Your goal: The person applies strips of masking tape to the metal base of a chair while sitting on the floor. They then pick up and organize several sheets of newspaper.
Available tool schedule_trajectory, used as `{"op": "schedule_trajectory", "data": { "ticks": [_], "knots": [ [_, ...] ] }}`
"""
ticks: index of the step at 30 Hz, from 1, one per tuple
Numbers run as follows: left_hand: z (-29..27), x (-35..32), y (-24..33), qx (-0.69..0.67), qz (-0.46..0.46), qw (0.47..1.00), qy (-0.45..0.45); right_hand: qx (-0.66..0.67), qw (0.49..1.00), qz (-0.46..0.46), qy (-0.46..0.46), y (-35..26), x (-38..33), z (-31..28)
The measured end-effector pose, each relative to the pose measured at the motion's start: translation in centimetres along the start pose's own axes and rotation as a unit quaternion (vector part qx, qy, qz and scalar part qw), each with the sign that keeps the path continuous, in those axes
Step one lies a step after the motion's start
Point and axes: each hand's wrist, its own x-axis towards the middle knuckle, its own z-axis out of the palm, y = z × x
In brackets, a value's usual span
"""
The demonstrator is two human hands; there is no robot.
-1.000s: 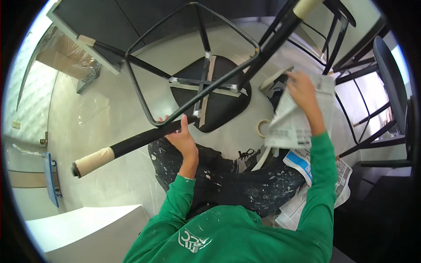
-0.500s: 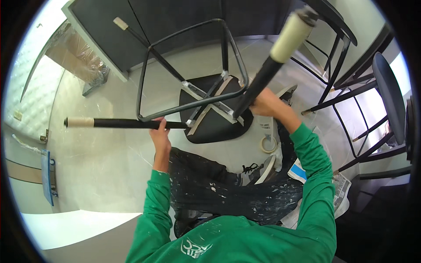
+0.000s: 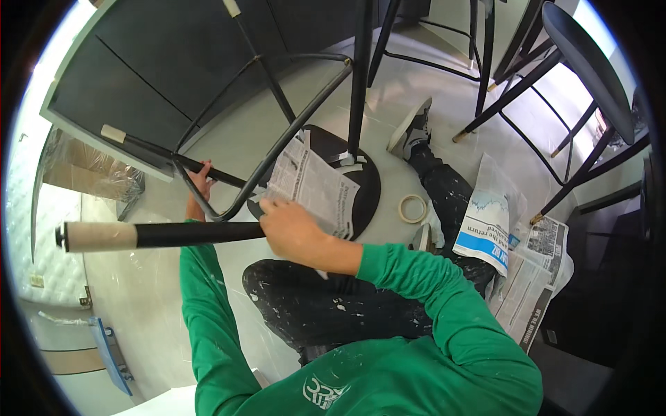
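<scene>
A black bar stool stands upside down before me, its seat [image 3: 368,194] on the floor and its legs pointing up and out. Cream tape [image 3: 103,236] wraps the end of the nearest leg [image 3: 198,234]. My left hand [image 3: 200,182] is closed round another stool leg [image 3: 220,176], beyond the nearest one. A torn newspaper sheet [image 3: 320,182] lies over the seat's underside and hides most of its cross brackets. My right hand [image 3: 295,232] has its fingers curled at the sheet's near edge, close to the base of the nearest leg. Its fingertips are partly hidden.
A tape roll [image 3: 413,209] lies on the floor right of the seat. More newspaper [image 3: 485,225] is spread beside my outstretched leg. Upright black stools [image 3: 590,76] stand at the right, a dark cabinet [image 3: 159,62] behind, and a plastic-wrapped box [image 3: 90,163] at the left.
The stool has turned, its legs swinging round to the left. My right hand has let go of a leg and moved left, and the newspaper sheet is now over the seat.
</scene>
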Motion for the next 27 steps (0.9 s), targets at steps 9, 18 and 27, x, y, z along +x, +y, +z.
{"op": "schedule_trajectory", "data": {
  "ticks": [9, 18, 27],
  "knots": [
    [3.1, 3.5, 2.0, 0.062, 0.044, 0.996, 0.038, 0.291, 0.941, -0.083, -0.153, 1.3, -6.2, -10.1],
    [2.2, -21.3, -6.2, -0.151, 0.057, 0.962, 0.221, 0.257, 0.912, -0.097, -0.303, 4.0, -6.0, -19.5],
    [13.9, -34.7, -5.0, -0.137, -0.105, 0.985, -0.027, 0.209, 0.928, -0.043, -0.307, 18.6, 1.0, -7.0]
  ]
}}
